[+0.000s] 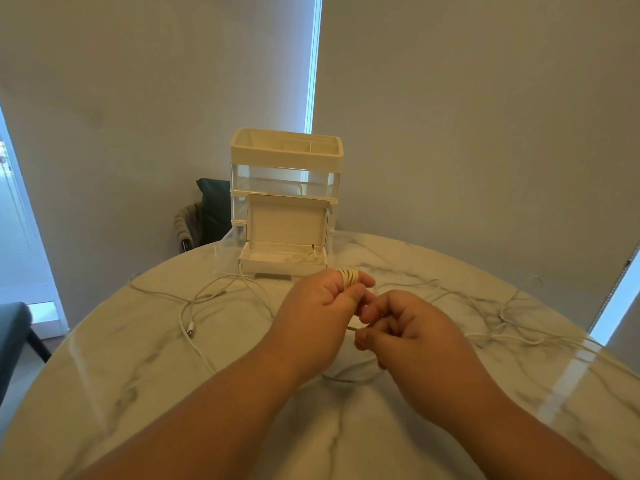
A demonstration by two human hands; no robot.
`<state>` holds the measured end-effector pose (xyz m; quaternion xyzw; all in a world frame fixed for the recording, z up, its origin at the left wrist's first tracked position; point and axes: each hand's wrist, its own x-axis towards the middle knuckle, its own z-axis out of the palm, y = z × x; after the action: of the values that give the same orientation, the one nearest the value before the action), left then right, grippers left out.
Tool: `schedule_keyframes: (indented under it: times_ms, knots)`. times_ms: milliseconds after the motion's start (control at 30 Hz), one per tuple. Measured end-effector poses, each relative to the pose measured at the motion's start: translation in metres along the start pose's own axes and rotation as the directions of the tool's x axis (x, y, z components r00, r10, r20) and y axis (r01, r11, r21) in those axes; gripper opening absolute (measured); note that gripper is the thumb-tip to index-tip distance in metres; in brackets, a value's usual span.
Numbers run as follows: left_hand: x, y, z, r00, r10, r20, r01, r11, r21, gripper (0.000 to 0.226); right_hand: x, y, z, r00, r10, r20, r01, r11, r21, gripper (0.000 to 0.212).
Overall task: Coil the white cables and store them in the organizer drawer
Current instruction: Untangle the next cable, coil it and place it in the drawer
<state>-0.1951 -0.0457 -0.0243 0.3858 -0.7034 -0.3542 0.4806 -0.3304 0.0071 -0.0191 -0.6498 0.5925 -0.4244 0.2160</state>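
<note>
Marble table [138,358], cable [349,276] round left grip [322,299]

Left hand [322,306] and right hand [412,327], both bare; left forearm [221,403] and right forearm [485,403] uncovered along their whole visible length, each broadening from the wrist toward the lower edge of the view; fingers [367,281] short, with rounded tips; knuckles marked by soft creases.

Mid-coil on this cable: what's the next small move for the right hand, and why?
Probably wrap one more turn onto the coil wound round fingers of the left hand: the right hand pinches the loose strand, and uncoiled slack lies on the table below.
</note>
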Motion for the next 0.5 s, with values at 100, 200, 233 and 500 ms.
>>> schedule_keyframes:
  times_ms: [100,200,233,500]
  knots:
    - [-0.002,0.005,0.002,0.988,0.05,0.144,-0.06,0.996,0.062,0.024,0.001,-0.001,-0.007,0.996,-0.079,-0.039,0.075,0.992,-0.098,0.014]
    - [-0.001,0.005,0.007,0.984,0.035,0.176,-0.056,0.992,0.116,0.029,0.004,0.001,-0.011,0.983,-0.169,-0.068,0.157,0.976,-0.15,0.016]
    - [-0.001,0.004,0.007,0.986,0.003,0.168,-0.026,0.991,0.132,0.031,0.005,0.002,-0.011,0.977,-0.204,-0.056,0.191,0.964,-0.184,0.017]
    - [-0.006,0.011,0.007,0.878,-0.194,0.438,0.285,0.947,-0.151,0.041,0.007,0.001,-0.021,0.944,-0.326,0.045,0.328,0.925,-0.193,0.023]
